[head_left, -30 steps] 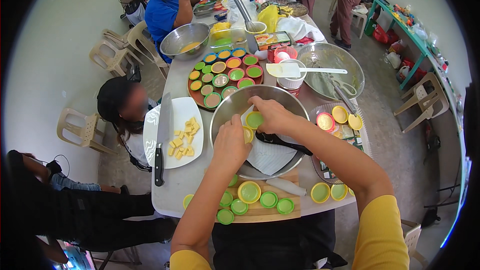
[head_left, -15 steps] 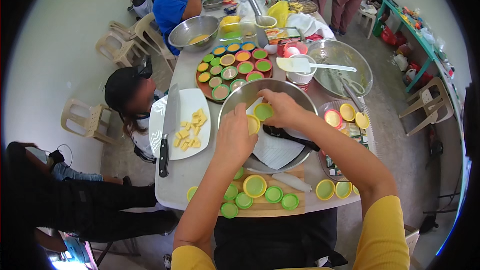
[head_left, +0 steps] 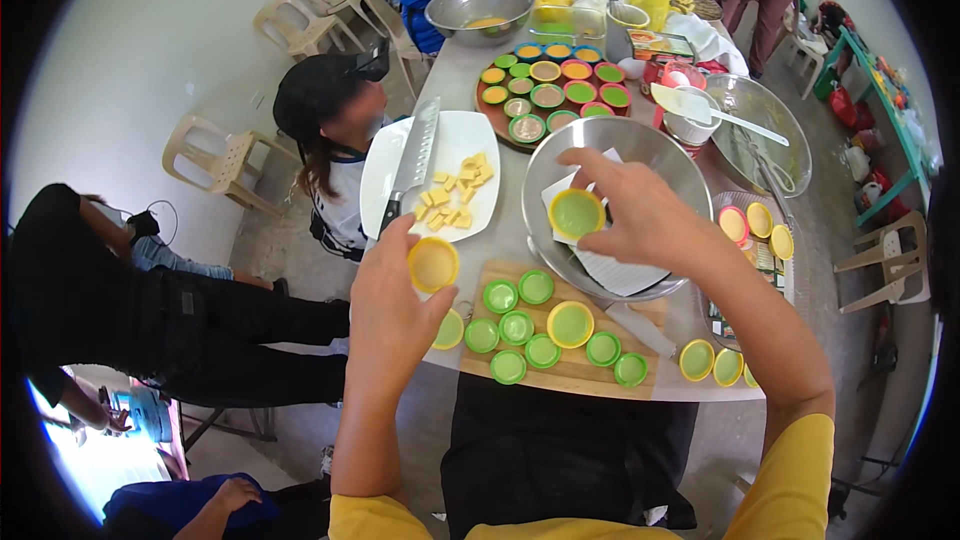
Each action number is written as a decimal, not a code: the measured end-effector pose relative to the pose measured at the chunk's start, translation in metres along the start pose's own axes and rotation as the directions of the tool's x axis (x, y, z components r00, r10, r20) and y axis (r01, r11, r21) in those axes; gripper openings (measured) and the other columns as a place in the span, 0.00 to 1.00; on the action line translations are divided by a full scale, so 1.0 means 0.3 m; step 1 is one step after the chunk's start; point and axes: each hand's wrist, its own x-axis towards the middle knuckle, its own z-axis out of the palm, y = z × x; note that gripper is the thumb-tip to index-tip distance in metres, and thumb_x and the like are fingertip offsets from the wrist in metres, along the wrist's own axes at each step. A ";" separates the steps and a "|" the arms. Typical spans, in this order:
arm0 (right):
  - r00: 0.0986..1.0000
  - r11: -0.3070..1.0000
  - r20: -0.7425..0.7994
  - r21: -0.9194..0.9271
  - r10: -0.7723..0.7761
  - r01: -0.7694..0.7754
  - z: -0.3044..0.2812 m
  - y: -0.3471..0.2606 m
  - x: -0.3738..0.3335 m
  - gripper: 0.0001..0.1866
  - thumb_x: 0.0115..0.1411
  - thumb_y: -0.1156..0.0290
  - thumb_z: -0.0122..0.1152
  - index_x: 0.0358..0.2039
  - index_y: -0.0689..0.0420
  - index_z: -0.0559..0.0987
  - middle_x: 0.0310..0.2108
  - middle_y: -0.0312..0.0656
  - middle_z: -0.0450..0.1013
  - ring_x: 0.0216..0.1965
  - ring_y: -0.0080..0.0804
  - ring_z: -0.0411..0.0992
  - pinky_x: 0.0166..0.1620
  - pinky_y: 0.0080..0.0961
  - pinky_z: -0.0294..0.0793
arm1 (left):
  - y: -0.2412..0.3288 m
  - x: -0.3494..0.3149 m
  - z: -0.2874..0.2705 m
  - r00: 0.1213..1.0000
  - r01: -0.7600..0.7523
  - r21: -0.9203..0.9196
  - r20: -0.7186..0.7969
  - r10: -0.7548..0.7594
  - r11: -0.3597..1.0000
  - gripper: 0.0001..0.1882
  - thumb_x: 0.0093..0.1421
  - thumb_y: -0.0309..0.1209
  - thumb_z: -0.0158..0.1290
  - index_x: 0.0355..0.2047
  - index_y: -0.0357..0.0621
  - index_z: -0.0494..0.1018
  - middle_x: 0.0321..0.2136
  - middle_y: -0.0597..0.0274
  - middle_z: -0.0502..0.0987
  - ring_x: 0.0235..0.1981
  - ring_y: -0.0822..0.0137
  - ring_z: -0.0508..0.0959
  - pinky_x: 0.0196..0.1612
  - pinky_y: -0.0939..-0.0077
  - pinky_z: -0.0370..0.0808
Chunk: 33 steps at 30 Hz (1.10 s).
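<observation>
My left hand (head_left: 385,315) holds a small yellow-rimmed mould cup with yellowish-orange filling (head_left: 434,264). It is over the table's left edge, just below the white plate (head_left: 482,135). Cut yellow cheese-like pieces (head_left: 455,192) lie on that plate beside a large knife (head_left: 414,155). Over the steel bowl (head_left: 690,162), my right hand (head_left: 645,212) grips a second yellow-rimmed mould cup, filled green (head_left: 577,214). White lined paper (head_left: 625,272) lies inside the bowl. In front of it, several green mould cups (head_left: 516,327) and a yellow-rimmed one (head_left: 570,325) sit on a wooden board (head_left: 590,380).
Behind the bowl are a round tray of filled cups (head_left: 490,120), a spatula (head_left: 745,124) and a wide batter-smeared bowl (head_left: 795,105). More yellow cups (head_left: 697,360) stand at the front right. A person in a black cap (head_left: 325,100) is beside the table's left side.
My left hand has moved from over the bowl to the left, carrying its cup, while my right stays above the bowl. The view has shifted, so the table sits farther right.
</observation>
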 end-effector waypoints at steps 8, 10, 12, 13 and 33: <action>0.973 0.989 0.197 0.100 -0.123 0.105 0.280 -0.270 0.087 0.42 0.50 0.69 0.76 0.64 0.58 0.64 0.52 0.55 0.76 0.53 0.57 0.76 0.56 0.45 0.76 | -0.270 -0.260 -0.071 0.975 0.221 0.087 -0.031 -0.219 0.971 0.43 0.44 0.22 0.70 0.62 0.39 0.66 0.48 0.46 0.80 0.52 0.48 0.79 0.55 0.57 0.77; 0.968 0.994 0.238 0.091 -0.079 0.058 0.366 -0.310 0.117 0.42 0.50 0.69 0.77 0.63 0.58 0.65 0.53 0.55 0.76 0.55 0.56 0.74 0.58 0.46 0.74 | -0.326 -0.299 -0.061 0.967 0.254 0.078 -0.008 -0.254 0.964 0.42 0.45 0.22 0.70 0.62 0.38 0.66 0.50 0.46 0.79 0.53 0.46 0.78 0.56 0.55 0.75; 0.965 0.996 0.259 0.082 -0.052 0.032 0.454 -0.338 0.148 0.42 0.49 0.69 0.77 0.63 0.58 0.66 0.53 0.54 0.76 0.57 0.55 0.73 0.60 0.46 0.73 | -0.371 -0.327 -0.044 0.961 0.273 0.056 0.020 -0.274 0.960 0.41 0.48 0.22 0.70 0.62 0.37 0.65 0.52 0.44 0.78 0.54 0.43 0.76 0.58 0.53 0.73; 0.965 0.997 0.260 0.076 -0.045 0.026 0.500 -0.344 0.165 0.42 0.49 0.69 0.78 0.62 0.58 0.66 0.53 0.54 0.76 0.57 0.55 0.72 0.60 0.46 0.73 | -0.393 -0.335 -0.037 0.960 0.278 0.029 0.027 -0.278 0.960 0.41 0.48 0.22 0.70 0.62 0.37 0.65 0.52 0.44 0.78 0.54 0.43 0.75 0.58 0.53 0.73; 0.955 0.996 0.296 -0.084 0.005 0.021 0.647 -0.389 0.247 0.40 0.47 0.74 0.75 0.62 0.62 0.69 0.51 0.59 0.75 0.56 0.58 0.73 0.59 0.46 0.75 | -0.508 -0.326 0.043 0.980 0.183 -0.161 -0.046 -0.193 0.970 0.37 0.46 0.22 0.67 0.58 0.38 0.69 0.50 0.43 0.79 0.52 0.43 0.79 0.55 0.55 0.77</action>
